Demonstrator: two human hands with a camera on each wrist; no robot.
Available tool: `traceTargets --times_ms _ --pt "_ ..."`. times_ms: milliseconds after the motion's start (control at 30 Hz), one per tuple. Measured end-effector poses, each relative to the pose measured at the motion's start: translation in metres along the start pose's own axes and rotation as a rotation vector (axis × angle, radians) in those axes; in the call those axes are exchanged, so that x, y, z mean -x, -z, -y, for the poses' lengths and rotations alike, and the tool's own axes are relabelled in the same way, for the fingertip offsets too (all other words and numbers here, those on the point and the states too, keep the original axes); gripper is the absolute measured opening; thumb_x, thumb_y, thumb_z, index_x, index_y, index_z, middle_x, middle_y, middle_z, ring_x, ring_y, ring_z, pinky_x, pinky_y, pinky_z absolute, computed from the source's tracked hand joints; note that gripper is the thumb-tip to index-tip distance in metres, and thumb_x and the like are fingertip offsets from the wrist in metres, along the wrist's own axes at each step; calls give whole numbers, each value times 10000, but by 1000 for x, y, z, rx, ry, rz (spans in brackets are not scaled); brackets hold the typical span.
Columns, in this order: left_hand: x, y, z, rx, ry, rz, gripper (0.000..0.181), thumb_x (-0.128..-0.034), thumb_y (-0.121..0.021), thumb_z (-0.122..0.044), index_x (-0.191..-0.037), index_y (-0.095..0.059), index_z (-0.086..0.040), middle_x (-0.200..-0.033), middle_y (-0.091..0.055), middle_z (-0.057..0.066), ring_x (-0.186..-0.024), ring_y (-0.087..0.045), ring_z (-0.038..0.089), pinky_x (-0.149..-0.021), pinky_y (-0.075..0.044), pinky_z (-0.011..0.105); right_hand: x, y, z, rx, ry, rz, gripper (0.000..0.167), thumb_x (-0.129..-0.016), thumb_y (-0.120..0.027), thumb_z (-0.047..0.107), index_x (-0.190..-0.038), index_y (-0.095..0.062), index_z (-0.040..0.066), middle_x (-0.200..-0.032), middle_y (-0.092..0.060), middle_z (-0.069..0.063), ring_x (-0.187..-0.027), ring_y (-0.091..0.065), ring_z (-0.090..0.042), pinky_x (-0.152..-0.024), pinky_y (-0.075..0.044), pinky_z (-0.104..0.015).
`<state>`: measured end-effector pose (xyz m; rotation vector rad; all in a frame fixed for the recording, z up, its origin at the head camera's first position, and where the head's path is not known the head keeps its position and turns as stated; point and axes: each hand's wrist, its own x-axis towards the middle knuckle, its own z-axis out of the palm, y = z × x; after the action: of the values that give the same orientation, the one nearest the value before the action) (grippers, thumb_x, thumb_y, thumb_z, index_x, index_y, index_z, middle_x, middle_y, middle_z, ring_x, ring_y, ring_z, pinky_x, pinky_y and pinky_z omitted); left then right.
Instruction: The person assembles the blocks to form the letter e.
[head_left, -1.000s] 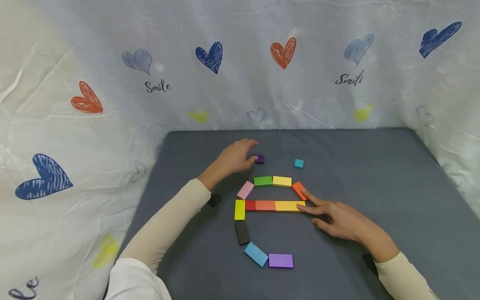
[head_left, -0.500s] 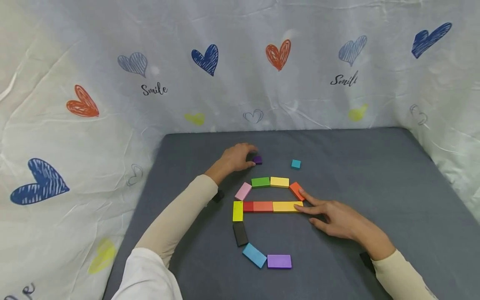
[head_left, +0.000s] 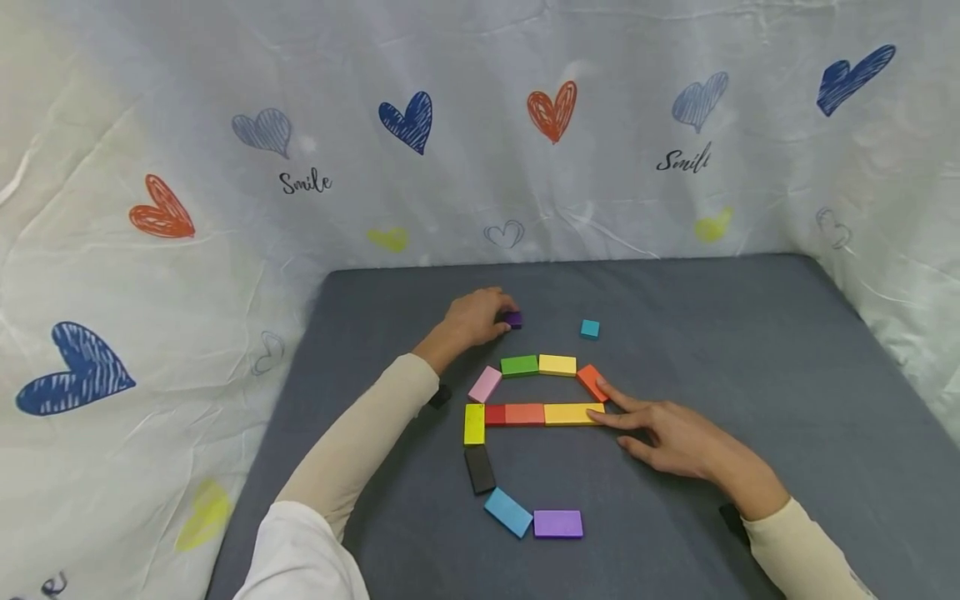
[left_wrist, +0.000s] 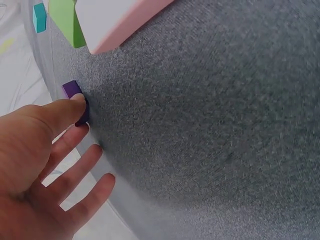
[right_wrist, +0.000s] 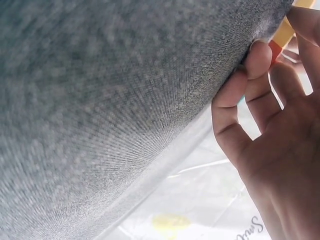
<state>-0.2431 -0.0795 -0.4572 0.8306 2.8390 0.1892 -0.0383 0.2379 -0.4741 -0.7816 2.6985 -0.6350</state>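
Note:
In the head view my left hand (head_left: pixel 477 317) is at the small dark purple block (head_left: pixel 513 320) at the far side of the table. The left wrist view has thumb and index finger pinching this purple block (left_wrist: pixel 75 90), the other fingers spread. My right hand (head_left: pixel 678 437) rests at the right end of the block outline. One outstretched finger touches the orange block (head_left: pixel 591 382), another the long yellow-orange block (head_left: pixel 566 414). A pink block (head_left: pixel 485 384), a green block (head_left: pixel 519 367) and a pale yellow block (head_left: pixel 557 365) form the upper curve.
A small turquoise block (head_left: pixel 590 329) lies beyond the curve. Down the left side and bottom run a bright yellow block (head_left: pixel 474 424), a black block (head_left: pixel 480 469), a blue block (head_left: pixel 508 512) and a violet block (head_left: pixel 558 524). A white heart-print cloth (head_left: pixel 465 192) hangs behind the table.
The left hand's thumb and fingers have closed in on the dark purple block. My right hand keeps its place on the blocks. The head view has shifted slightly.

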Motion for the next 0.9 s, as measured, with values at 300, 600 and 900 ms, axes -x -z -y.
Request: traceTargets --times_ms 300,600,900 --pt "8 0 2 38 44 -46 372 -976 -740 -370 -1292 -726 -176 -1263 -664 40 -1045 -659 200 -904 -581 427 -1 -1 1 -4 0 7 590 -1018 -722 219 -1543 -533 410 -1711 -333 -35 -1370 -577 -297 -936 -552 -468" --pt "30 11 1 156 49 -181 388 -945 -709 -370 -1263 -707 -147 -1116 -649 2 -937 -616 159 -813 -563 363 0 -1 -1 -5 8 -2 597 -1014 -727 205 -1544 -536 402 -1712 -328 -41 -1374 -576 -308 -948 -552 -474" --pt "60 15 -10 129 -100 -279 427 -956 -656 -368 -1317 -741 -156 -1098 -635 -14 -861 -595 112 -730 -525 298 1 0 0 -24 16 7 591 -1025 -714 206 -1553 -524 392 -1721 -307 -37 -1415 -542 -325 -967 -545 -495"
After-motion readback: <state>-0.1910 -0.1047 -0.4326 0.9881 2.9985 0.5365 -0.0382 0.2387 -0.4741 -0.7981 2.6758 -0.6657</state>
